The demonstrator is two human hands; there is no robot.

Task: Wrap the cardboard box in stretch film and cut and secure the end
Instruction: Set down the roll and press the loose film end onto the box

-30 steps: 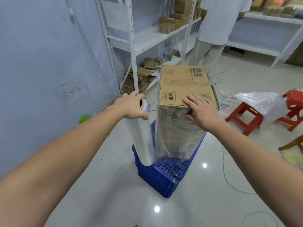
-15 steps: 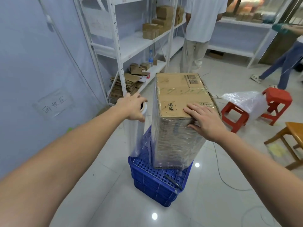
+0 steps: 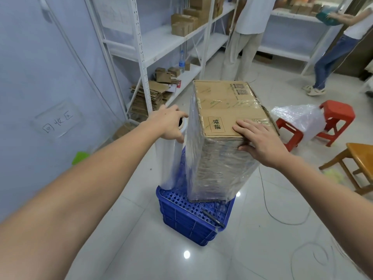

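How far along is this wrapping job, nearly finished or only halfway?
Well along, not finished. Done: the sides of the cardboard box, standing on the blue crate, are already covered in shiny film. In hand: the left hand grips the top of the stretch film roll, its film running to the box, while the right hand steadies the top edge. Left: cutting the film and pressing down the end.

We have both bare forearms stretched forward and away from us, converging toward the middle. Our left hand [image 3: 168,124] sits at centre left, back upward, fingers and thumb curled over the top end of the upright roll of clear stretch film [image 3: 170,158]. Our right hand [image 3: 260,142] lies to the right, fingers straight and spread flat on the near top edge of the tall film-wrapped brown cardboard box [image 3: 222,138], thumb down its near face.
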